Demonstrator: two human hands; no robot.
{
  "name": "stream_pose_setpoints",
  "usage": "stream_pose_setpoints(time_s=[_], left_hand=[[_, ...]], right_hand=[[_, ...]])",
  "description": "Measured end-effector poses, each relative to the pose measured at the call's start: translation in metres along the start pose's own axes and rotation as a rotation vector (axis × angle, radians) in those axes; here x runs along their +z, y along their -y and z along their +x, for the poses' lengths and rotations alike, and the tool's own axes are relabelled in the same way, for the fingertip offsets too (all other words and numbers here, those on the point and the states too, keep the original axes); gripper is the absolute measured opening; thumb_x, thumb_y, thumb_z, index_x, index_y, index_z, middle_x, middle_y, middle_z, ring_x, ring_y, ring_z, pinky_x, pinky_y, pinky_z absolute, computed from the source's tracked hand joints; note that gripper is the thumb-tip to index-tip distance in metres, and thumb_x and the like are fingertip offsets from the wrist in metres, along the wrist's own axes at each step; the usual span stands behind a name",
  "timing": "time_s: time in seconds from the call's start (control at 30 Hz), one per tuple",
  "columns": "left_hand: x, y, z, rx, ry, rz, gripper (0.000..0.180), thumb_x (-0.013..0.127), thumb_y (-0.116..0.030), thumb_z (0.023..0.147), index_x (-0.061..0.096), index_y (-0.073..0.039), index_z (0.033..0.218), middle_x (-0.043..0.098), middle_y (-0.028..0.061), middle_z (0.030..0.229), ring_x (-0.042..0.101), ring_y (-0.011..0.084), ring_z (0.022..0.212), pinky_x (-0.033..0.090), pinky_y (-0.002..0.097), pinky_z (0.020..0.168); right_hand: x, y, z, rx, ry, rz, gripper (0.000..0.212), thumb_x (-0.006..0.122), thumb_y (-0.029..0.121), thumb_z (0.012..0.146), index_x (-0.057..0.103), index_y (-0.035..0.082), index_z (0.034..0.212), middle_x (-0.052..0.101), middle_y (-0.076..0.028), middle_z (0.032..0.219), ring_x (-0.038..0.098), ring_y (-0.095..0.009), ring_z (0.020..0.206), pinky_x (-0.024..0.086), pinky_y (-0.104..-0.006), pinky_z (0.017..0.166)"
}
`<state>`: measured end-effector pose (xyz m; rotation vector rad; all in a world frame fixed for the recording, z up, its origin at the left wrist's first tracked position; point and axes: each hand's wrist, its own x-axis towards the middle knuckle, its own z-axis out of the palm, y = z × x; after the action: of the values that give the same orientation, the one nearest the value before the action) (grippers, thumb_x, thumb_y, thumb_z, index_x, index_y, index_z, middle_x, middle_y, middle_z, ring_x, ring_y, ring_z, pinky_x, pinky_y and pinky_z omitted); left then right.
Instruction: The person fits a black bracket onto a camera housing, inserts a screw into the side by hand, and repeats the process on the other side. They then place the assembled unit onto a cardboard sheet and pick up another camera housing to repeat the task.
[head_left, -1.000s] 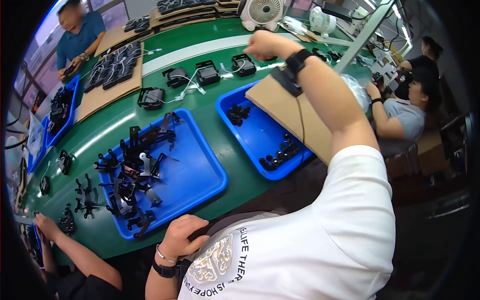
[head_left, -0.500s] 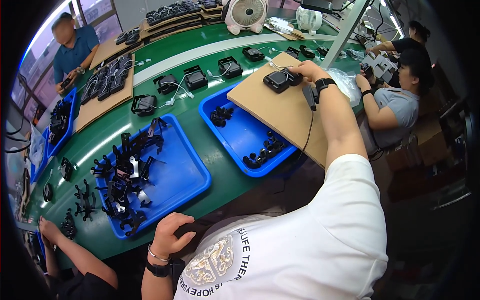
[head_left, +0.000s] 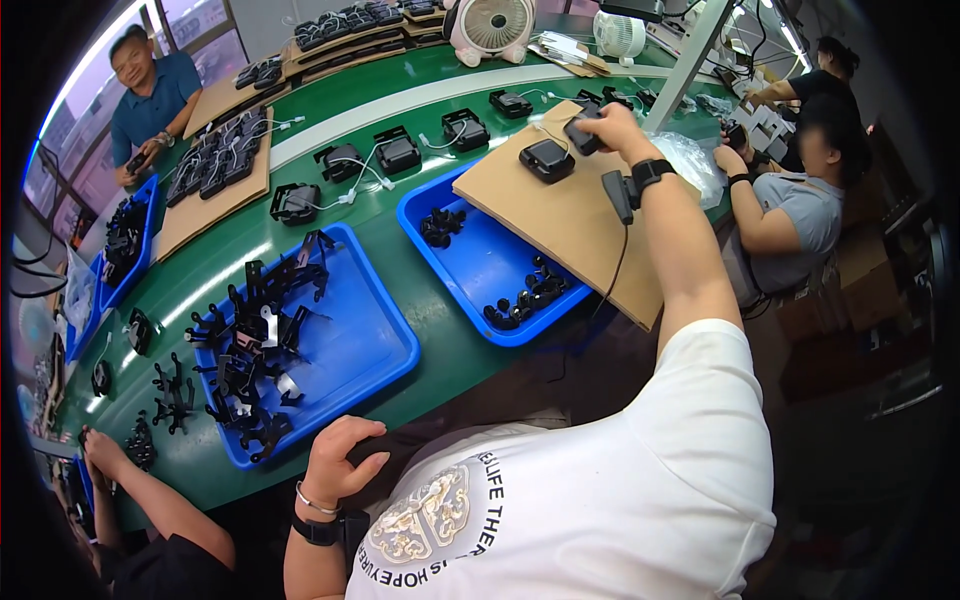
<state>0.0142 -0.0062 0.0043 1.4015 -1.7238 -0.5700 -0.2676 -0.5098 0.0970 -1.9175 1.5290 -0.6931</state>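
On the sheet of cardboard (head_left: pixel 600 225) at the right lies a black box-shaped unit (head_left: pixel 547 160) with rounded corners and a pale cable. Just beyond it, my right hand (head_left: pixel 618 130) is closed on a second black box-shaped unit (head_left: pixel 583 131), which sits at the cardboard's far edge. Whether that unit is lifted or resting I cannot tell. My left hand (head_left: pixel 345 460) hangs in front of the near table edge, thumb and fingers apart, holding nothing. Closest to it is a blue tray (head_left: pixel 365 345) heaped with black brackets (head_left: pixel 245 350).
Another blue tray (head_left: pixel 470 290) with small black parts sits partly under the cardboard. Similar units with cables (head_left: pixel 397 152) line the green conveyor (head_left: pixel 350 225). A metal post (head_left: pixel 690 70) rises beyond my right hand. Co-workers sit left and right; another person's hands (head_left: pixel 105 455) are at lower left.
My right hand has shifted slightly away with its unit, which now stands apart from the one on the cardboard. Units on the conveyor have moved slightly right. My left hand stays nearly still.
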Motion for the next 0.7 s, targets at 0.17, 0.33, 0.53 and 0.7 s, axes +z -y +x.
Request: stream_pose_setpoints(time_s=[0.17, 0.33, 0.53, 0.7], left_hand=[[-0.001, 0.000, -0.007, 0.007, -0.014, -0.030, 0.027, 0.068, -0.011, 0.067, 0.062, 0.000, 0.091, 0.064, 0.0121, 0.086, 0.060, 0.0259, 0.077, 0.047, 0.0319, 0.071], [-0.003, -0.005, -0.022, -0.197, -0.022, -0.218, 0.035, 0.070, -0.012, 0.071, 0.059, 0.000, 0.102, 0.063, 0.0104, 0.095, 0.060, 0.0213, 0.085, 0.048, 0.0313, 0.077], [0.011, -0.024, -0.006, -0.276, -0.110, -0.872, 0.073, 0.075, -0.013, 0.073, 0.035, -0.005, 0.134, 0.055, 0.0069, 0.110, 0.057, 0.0184, 0.097, 0.046, 0.0308, 0.086], [0.017, -0.012, -0.034, -0.180, -0.314, -0.913, 0.072, 0.070, -0.020, 0.079, 0.029, -0.006, 0.136, 0.054, 0.0071, 0.111, 0.057, 0.0181, 0.097, 0.048, 0.0298, 0.082]], right_hand=[[-0.021, 0.018, -0.044, -0.162, -0.240, 0.306, 0.047, 0.074, 0.027, 0.072, 0.054, -0.002, 0.103, 0.060, -0.008, 0.088, 0.061, -0.015, 0.071, 0.052, -0.0247, 0.055], [0.038, 0.086, -0.180, -0.465, 0.209, 0.536, 0.048, 0.074, 0.020, 0.072, 0.051, 0.001, 0.110, 0.058, -0.004, 0.094, 0.056, -0.011, 0.088, 0.046, -0.0248, 0.078], [0.136, 0.121, -0.327, -0.455, 0.756, 0.545, 0.052, 0.078, 0.013, 0.066, 0.050, 0.002, 0.109, 0.059, -0.005, 0.096, 0.056, -0.012, 0.089, 0.046, -0.0248, 0.079], [0.186, 0.134, -0.352, -0.803, 0.895, 0.343, 0.053, 0.079, 0.015, 0.066, 0.051, 0.001, 0.108, 0.060, -0.008, 0.093, 0.060, -0.014, 0.083, 0.048, -0.0241, 0.073]])
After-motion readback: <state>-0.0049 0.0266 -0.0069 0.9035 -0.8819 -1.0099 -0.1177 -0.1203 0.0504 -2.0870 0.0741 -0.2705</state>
